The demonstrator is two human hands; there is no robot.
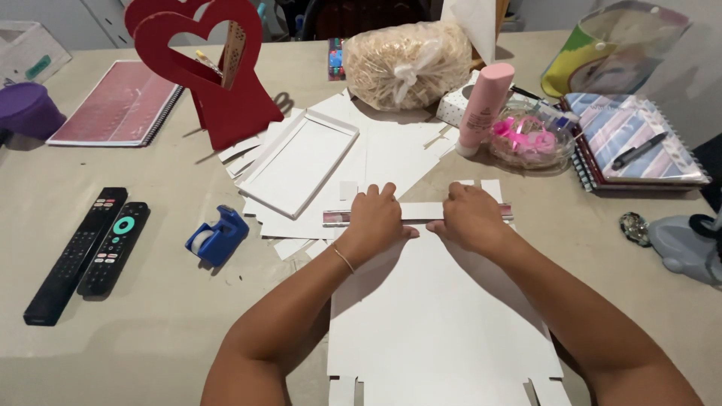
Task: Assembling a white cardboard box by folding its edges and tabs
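- The step in hand looks like folding or creasing: both hands press flat on a large white card sheet (444, 316) that lies on the table (150, 301), right along a ruler (421, 214) laid across the sheet's far end.
- The left hand (374, 219) is spread palm-down on the ruler's left part, fingers curled over its far edge — gripping nothing, only pinning.
- The right hand (472, 216) rests the same way on the ruler's right part, fingers flat and close together.
- A narrow white flap (421, 210) shows between the two hands, just beyond the ruler.
- Judged from this, the next move calls for holding the ruler steady while the flap is lifted against its edge — any slip would skew the crease.
- Left of the sheet sits a blue tape dispenser (217, 235); further left, two black remotes (89, 252).
- Beyond the sheet lies a shallow white box lid (299, 162), and behind that a red heart-shaped stand (214, 71).
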